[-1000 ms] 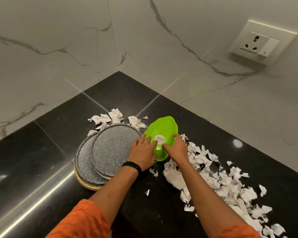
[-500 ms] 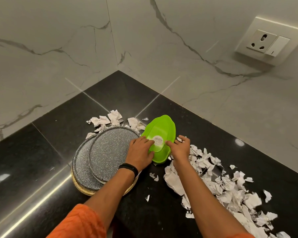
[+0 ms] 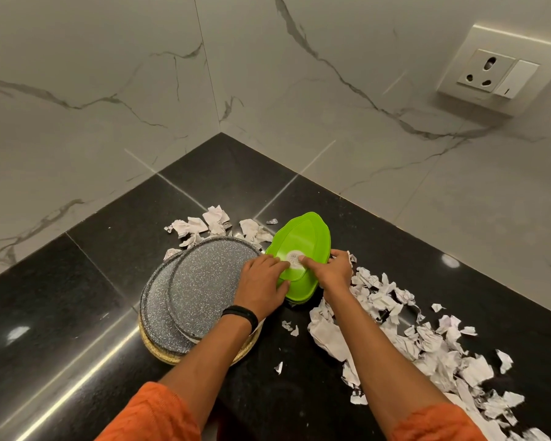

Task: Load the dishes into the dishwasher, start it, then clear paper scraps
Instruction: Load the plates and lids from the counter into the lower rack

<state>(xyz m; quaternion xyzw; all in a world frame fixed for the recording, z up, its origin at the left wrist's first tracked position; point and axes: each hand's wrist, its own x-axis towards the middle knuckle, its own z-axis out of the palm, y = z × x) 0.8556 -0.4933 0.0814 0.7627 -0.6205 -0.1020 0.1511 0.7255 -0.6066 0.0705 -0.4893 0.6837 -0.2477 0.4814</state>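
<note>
Gathering step: dishes being collected for the dishwasher, which is out of view; scraps not yet cleared.
Left grip (image 3: 263, 281): fingers across the base of the green dish (image 3: 303, 237), thumb at its near rim, holding it.
Right grip (image 3: 333, 270): curled round the opposite rim, index on the label.
Grey plates (image 3: 210, 275): 2, stacked, partly beneath the left grip.
Next move: probably a level 2-sided lift.
Edges: wall (image 3: 363, 154) corner beyond both grips; paper scraps (image 3: 395, 313) crowd the surface (image 3: 93, 281) beside the right grip; open room lies nearer the person.

Plates (image 3: 204, 281), seemingly stacked, left of dish (image 3: 299, 237)
</note>
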